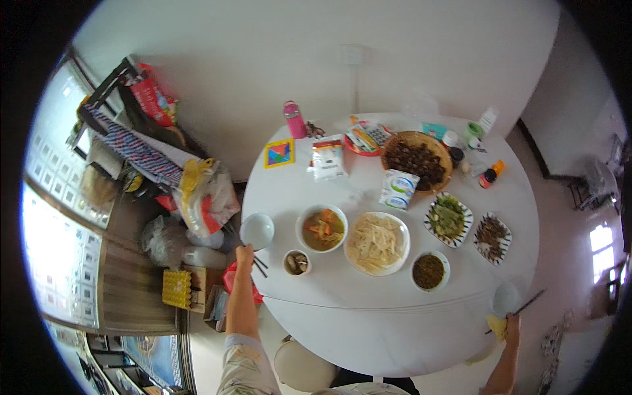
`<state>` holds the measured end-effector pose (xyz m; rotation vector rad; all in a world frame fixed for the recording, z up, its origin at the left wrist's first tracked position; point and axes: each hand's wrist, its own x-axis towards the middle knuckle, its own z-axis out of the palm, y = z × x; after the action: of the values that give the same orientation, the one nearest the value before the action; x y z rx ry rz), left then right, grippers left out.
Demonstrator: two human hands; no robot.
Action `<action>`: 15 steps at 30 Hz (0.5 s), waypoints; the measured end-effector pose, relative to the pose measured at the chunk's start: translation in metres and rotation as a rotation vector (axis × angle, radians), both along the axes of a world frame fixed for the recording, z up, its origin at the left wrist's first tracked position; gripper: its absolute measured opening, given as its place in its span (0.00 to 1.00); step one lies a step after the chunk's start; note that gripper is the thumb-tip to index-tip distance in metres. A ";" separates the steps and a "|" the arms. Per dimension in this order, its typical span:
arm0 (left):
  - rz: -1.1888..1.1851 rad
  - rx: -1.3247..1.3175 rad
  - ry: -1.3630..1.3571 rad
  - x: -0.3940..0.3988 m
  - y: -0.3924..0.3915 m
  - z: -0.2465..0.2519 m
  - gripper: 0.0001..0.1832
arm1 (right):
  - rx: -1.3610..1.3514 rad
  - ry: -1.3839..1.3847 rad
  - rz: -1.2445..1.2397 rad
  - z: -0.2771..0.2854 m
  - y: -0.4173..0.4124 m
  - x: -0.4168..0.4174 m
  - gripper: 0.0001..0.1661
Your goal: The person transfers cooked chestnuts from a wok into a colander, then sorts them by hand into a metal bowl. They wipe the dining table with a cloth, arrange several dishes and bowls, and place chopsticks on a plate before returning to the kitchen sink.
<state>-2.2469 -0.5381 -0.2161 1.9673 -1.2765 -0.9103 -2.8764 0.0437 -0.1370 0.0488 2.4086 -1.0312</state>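
Note:
At the table's left edge my left hand (pixel 244 256) is at the near rim of a white bowl (pixel 257 229), fingers closed. Dark chopsticks (pixel 260 266) stick out from beside that hand, over the tabletop. At the lower right, my right hand (pixel 513 327) is closed around dark chopsticks (pixel 531 302). A yellow cloth (pixel 497 327) hangs next to its fingers, and a pale bowl (pixel 505 297) is just beyond them. Whether the right hand also grips that bowl is hard to tell. Closest to my left hand is a small cup of food (pixel 296 262).
On the white table (pixel 375 326) stand a soup bowl (pixel 323 228), a plate of pale strips (pixel 377 243), a dark sauce bowl (pixel 430 271), two patterned dishes (pixel 448 219), a wicker basket (pixel 447 168) and a pink bottle (pixel 295 120). A stool (pixel 303 368) is below the near edge.

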 end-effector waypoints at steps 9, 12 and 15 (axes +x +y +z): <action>-0.212 -0.236 -0.171 -0.010 0.148 0.108 0.18 | 0.011 0.051 0.128 0.030 0.013 0.074 0.13; -0.324 -0.171 -0.105 0.001 0.220 0.090 0.13 | -0.008 0.044 0.401 0.054 -0.019 0.108 0.14; -0.375 0.372 0.001 -0.044 0.288 0.076 0.13 | -0.035 -0.041 0.577 0.055 -0.044 0.128 0.17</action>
<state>-2.2912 -0.2501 -0.1406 2.0295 -1.6009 -1.4168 -2.7481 -0.0007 -0.0822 -0.5950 2.1626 -0.7840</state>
